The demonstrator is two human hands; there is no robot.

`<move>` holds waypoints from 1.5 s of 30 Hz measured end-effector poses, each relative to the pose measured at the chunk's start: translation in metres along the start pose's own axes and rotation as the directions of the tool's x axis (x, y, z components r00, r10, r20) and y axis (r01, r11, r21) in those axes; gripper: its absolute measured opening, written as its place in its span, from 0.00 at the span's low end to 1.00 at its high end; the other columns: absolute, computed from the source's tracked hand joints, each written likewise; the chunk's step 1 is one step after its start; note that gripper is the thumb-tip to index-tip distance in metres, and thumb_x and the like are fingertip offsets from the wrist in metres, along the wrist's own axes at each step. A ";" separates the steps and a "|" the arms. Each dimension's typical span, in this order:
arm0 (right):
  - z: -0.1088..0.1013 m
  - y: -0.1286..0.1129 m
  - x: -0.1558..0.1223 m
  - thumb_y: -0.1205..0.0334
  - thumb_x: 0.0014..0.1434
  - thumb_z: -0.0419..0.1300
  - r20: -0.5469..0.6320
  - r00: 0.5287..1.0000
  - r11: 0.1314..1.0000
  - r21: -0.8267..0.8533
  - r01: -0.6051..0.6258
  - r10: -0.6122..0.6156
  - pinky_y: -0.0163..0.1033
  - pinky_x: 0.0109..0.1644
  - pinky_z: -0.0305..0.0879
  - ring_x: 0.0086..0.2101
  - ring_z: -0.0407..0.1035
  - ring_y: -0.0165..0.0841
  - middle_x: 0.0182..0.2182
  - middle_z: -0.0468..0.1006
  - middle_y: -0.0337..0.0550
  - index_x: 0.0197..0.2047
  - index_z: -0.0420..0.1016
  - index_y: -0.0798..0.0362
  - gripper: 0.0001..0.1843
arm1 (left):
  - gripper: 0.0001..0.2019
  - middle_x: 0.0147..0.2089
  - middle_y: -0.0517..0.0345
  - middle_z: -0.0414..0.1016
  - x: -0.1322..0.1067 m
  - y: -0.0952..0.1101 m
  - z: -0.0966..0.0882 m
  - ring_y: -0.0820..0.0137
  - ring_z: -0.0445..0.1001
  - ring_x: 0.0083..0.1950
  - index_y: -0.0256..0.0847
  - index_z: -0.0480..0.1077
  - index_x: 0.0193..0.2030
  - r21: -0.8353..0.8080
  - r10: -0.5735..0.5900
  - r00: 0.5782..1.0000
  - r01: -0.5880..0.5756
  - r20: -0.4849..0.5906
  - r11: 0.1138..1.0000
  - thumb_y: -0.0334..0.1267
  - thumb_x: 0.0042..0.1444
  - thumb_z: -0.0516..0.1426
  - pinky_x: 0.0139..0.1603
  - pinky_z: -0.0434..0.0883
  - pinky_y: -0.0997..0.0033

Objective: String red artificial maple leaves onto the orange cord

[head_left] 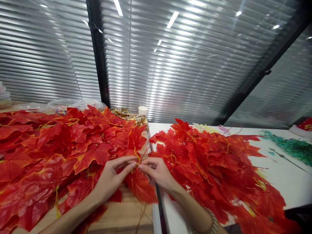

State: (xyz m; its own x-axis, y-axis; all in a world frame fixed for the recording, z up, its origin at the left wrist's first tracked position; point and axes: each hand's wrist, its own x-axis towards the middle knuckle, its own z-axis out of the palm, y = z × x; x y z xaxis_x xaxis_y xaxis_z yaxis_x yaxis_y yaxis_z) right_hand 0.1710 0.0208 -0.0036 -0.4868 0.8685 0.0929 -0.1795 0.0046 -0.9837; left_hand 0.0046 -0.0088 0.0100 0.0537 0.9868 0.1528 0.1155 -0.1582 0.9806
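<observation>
My left hand (112, 177) and my right hand (156, 172) meet fingertip to fingertip over the gap between two tables. Together they pinch the yellow stem of a red artificial maple leaf (141, 188), which hangs below the fingers. A large pile of red leaves (56, 152) covers the wooden table (122, 217) on the left. A second pile of red leaves (214, 165) lies on the white table (290, 182) on the right. A beaded bracelet (214, 222) sits on my right wrist.
A white paper cup (143, 110) and gold foil packets (126, 114) stand behind the left pile. Clear plastic bags (70, 104) lie at the back left. Green pieces (292, 146) are scattered on the right of the white table. Window blinds fill the background.
</observation>
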 end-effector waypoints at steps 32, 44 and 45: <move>-0.023 -0.101 0.041 0.64 0.43 0.65 -0.571 0.749 0.894 0.054 0.445 -0.338 0.31 0.26 0.67 0.21 0.66 0.25 0.21 0.73 0.35 0.29 0.73 0.55 0.08 | 0.07 0.25 0.59 0.69 -0.027 0.024 0.007 0.74 0.71 0.25 0.35 0.69 0.27 -0.646 -0.014 0.756 0.568 0.654 0.510 0.35 0.53 0.59 0.32 0.72 0.67; -0.074 -0.145 0.039 0.74 0.53 0.59 -0.672 0.641 0.843 0.045 0.535 -0.371 0.28 0.33 0.72 0.26 0.73 0.26 0.23 0.75 0.41 0.24 0.70 0.59 0.07 | 0.09 0.17 0.65 0.66 -0.019 0.016 0.000 0.79 0.65 0.13 0.36 0.69 0.27 -0.601 -0.112 0.807 0.516 0.579 0.610 0.39 0.49 0.61 0.17 0.68 0.79; -0.079 -0.149 0.039 0.75 0.53 0.58 -0.692 0.618 0.840 0.032 0.542 -0.372 0.27 0.33 0.72 0.26 0.73 0.26 0.23 0.75 0.41 0.23 0.70 0.59 0.08 | 0.09 0.17 0.65 0.66 -0.019 0.016 -0.001 0.79 0.64 0.13 0.36 0.69 0.27 -0.601 -0.110 0.806 0.517 0.582 0.609 0.39 0.49 0.61 0.16 0.67 0.79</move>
State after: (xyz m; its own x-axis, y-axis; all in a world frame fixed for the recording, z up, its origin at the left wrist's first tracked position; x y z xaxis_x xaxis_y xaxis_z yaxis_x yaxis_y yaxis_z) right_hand 0.2466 0.0933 0.1347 0.3576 0.8783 0.3173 -0.4419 0.4585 -0.7710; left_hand 0.0044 -0.0301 0.0227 0.6076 0.7923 -0.0560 -0.4982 0.4351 0.7500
